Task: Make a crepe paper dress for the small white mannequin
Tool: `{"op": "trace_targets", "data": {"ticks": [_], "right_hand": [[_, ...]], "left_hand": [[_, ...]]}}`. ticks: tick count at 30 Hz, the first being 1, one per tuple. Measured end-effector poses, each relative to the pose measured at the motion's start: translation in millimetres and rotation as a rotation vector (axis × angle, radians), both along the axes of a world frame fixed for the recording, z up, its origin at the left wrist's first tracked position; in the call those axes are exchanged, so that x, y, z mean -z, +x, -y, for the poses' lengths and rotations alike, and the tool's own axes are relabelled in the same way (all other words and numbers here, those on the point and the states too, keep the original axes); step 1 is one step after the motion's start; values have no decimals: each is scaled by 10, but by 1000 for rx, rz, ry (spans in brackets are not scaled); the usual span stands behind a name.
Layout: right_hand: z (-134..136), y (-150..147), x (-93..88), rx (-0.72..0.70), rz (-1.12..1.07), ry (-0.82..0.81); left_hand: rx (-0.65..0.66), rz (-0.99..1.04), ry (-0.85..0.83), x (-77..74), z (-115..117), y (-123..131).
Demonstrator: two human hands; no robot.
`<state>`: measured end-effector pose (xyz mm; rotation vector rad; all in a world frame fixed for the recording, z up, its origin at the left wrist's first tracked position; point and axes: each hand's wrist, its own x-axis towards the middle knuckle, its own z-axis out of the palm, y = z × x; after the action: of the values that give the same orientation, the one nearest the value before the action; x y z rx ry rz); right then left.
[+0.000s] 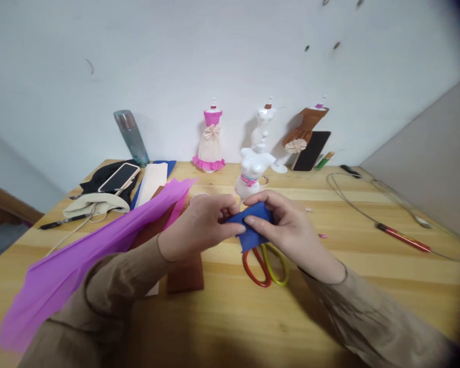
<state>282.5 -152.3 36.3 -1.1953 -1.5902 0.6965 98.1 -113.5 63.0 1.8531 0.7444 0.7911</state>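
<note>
A small folded piece of blue crepe paper [254,236] is held in front of me, above the table. My left hand [203,225] pinches its left edge between thumb and fingers. On the other side, my right hand [285,225] grips it with the thumb on top and the fingers behind. Below the paper show the red and yellow handles of scissors [267,266]; their blades are hidden. Just behind my hands stands a white mini dress form [255,163] with a pink and blue band around its waist.
Purple crepe paper [80,260] lies across the left, near a phone [118,177]. Along the wall stand a bottle [132,135], a pink-and-cream dressed form [211,138], a bare white form and a brown-dressed form [308,122]. A red-handled tool [402,238] with a cord lies right.
</note>
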Motion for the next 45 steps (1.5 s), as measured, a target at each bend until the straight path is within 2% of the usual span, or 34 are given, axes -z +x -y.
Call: {"op": "trace_targets", "data": {"ticks": [2, 6, 9, 11, 14, 17, 20, 23, 30, 34, 37, 40, 42, 45], "right_hand": [[13, 34, -47, 13, 3, 33], [13, 118, -143, 48, -42, 47], [3, 145, -178, 4, -65, 7], [3, 135, -188, -79, -55, -37], [13, 99, -202, -166, -33, -81], [18, 63, -202, -96, -38, -86], [12, 25, -174, 10, -65, -95], [2, 4, -148, 30, -97, -109], [28, 0, -125, 52, -80, -96], [59, -72, -73, 82, -13, -47], [61, -78, -76, 51, 30, -7], [49, -23, -122, -7, -4, -46], [40, 21, -151, 7, -50, -77], [25, 67, -151, 17, -166, -120]], "left_hand": [[-39, 61, -30, -14, -21, 54], [-28, 162, -265, -98, -128, 49], [59, 170, -424, -100, -150, 31], [129, 177, -476, -29, -129, 56], [147, 200, -478, 140, -62, 149], [167, 196, -528, 278, 30, 259], [88, 278, -581, 338, 117, 342], [-13, 354, -577, 346, 175, 378], [-93, 435, -445, 335, 285, 368], [-83, 352, -386, 360, 370, 400], [-101, 282, -304, 348, 412, 416], [-196, 276, -280, 294, 394, 406], [-263, 322, -295, 251, 344, 388], [-236, 407, -370, 198, 246, 362]]}}
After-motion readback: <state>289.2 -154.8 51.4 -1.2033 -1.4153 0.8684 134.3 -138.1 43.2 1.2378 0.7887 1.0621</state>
